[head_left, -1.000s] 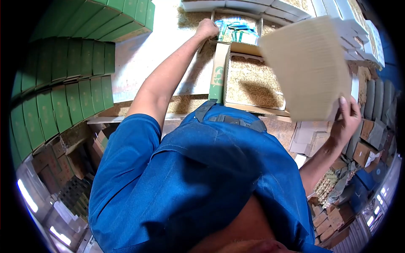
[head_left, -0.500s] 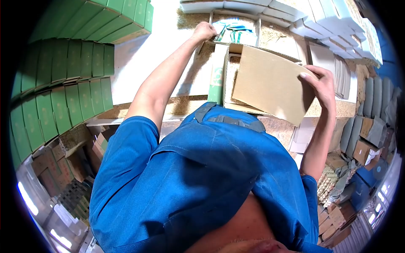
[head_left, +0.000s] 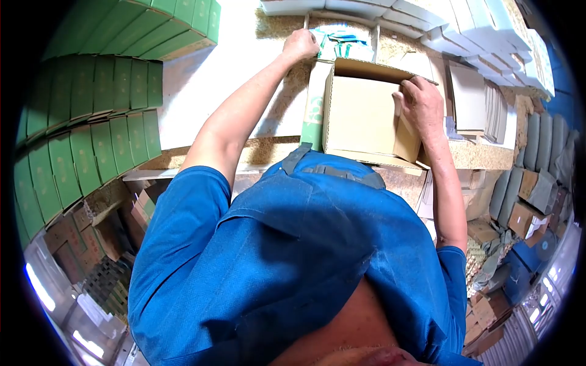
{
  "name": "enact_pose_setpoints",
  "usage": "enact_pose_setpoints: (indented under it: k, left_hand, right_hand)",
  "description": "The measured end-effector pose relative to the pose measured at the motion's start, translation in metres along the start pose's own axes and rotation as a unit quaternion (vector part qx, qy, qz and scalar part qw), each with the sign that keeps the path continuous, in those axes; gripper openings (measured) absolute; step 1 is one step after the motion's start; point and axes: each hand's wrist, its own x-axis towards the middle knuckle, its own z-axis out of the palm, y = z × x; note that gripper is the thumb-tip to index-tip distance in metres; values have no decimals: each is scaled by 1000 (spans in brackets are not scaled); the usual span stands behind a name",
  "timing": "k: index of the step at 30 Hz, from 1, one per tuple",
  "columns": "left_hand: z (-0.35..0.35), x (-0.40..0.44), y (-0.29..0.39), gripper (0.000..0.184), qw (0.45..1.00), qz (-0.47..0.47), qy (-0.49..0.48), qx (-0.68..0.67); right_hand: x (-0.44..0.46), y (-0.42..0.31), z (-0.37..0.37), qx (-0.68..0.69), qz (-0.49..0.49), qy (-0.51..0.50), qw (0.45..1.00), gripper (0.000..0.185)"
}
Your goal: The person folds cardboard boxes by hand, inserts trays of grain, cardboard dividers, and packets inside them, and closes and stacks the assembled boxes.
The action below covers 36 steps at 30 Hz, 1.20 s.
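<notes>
An open cardboard box [head_left: 315, 104], green on its left outer side, stands on the bench before my body. A plain brown cardboard sheet [head_left: 363, 116] lies inside its opening, its right part bent down. My right hand [head_left: 422, 105] has its fingers curled on the sheet's upper right edge. Beyond the box, my left hand [head_left: 302, 44] is closed at the left side of a shallow compartment, with a green-and-white packet [head_left: 325, 47] at its fingertips. More blue and green packets [head_left: 348, 38] lie loose there.
Green boxes [head_left: 91, 131] are stacked in rows at the left. White boxes [head_left: 470, 27] line the back right. Flat cardboard pieces [head_left: 469, 97] stand on the bench right of my right hand. Grey rolled bundles [head_left: 545, 143] and cartons fill the far right.
My right hand has moved left and brought the cardboard sheet from a slant above the box down into its opening. My left hand has shifted slightly right beside the packets.
</notes>
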Motion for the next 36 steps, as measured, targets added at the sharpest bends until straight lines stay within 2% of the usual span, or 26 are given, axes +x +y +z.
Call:
enact_pose_setpoints:
  k: [1,3,4,6,8,9,10,13,15,16,18,19,20,21,22,24,26,27,28,30,31,32,34,35,36]
  left_hand:
    - [-1,-1,-1,18,1000,0,-1,0]
    - [-7,-4,-6,20,996,29,-6,-81]
    - [-12,-8,-6,20,996,28,-6,-80]
    - [-22,-14,-7,19,984,-18,-35,-175]
    - [-28,-21,-9,16,979,-40,-51,-194]
    - [-27,-21,-13,15,977,-27,-31,-211]
    - [-24,-20,-18,15,973,-13,-11,-228]
    - [-32,-29,-14,22,951,-30,-15,-308]
    - [-45,-37,-8,31,919,-52,-35,-389]
    - [-51,-41,-5,31,920,-51,-32,-388]
    - [-61,-50,-1,30,886,-64,-21,-459]
    - [-67,-55,0,28,865,-56,-21,-498]
    - [-72,-59,2,28,866,-53,-21,-496]
    - [-84,-74,12,27,842,-41,-23,-538]
    - [-97,-88,23,26,816,-27,-26,-577]
    - [-114,-113,43,23,787,-2,-68,-613]
    - [-117,-137,59,20,781,27,-125,-612]
    - [-114,-144,63,20,790,37,-154,-592]
    - [-110,-152,71,23,796,40,-159,-583]
    - [-107,-167,83,27,825,68,-169,-535]
    - [-105,-172,85,27,824,69,-175,-535]
    - [-104,-180,88,27,823,69,-178,-535]
    - [-102,-192,93,28,857,57,-132,-494]
    - [-93,-196,90,28,888,80,-69,-447]
    - [-86,-201,91,29,898,86,-13,-432]
  right_hand:
    - [-2,-8,-3,-6,10,-12,1000,34]
    - [-9,-19,-6,-81,-16,-40,996,38]
    - [-13,-25,-10,-110,-18,-58,992,39]
    - [-18,-37,-21,-73,11,-79,994,46]
    - [-22,-54,-21,97,151,-247,952,42]
    - [-14,-63,-25,175,183,-399,881,37]
    - [-27,-60,-15,83,47,-323,942,35]
    - [-24,-45,1,80,31,-297,951,35]
    - [-23,-39,0,230,69,-270,932,35]
    - [-22,-38,-4,250,67,-255,931,37]
    - [-19,-39,-13,282,80,-211,933,36]
    - [-16,-41,-17,333,87,-169,923,36]
    - [-10,-42,-22,383,94,-127,910,36]
    - [-3,-41,-27,452,152,-132,869,38]
    - [4,-43,-31,459,187,-116,861,45]
    - [19,-43,-22,538,180,-69,820,58]
    - [34,-60,-29,617,194,-92,757,62]
    - [39,-64,-23,686,179,-99,699,70]
    - [41,-69,-12,709,216,-85,666,54]
    - [40,-64,-3,668,228,-148,692,32]
    - [35,-68,-1,673,229,-104,695,20]
    - [29,-66,1,673,232,-103,695,20]
    - [15,-59,8,634,277,-88,717,18]
    - [8,-51,14,584,295,-79,752,24]
    - [3,-49,8,583,300,-79,751,24]
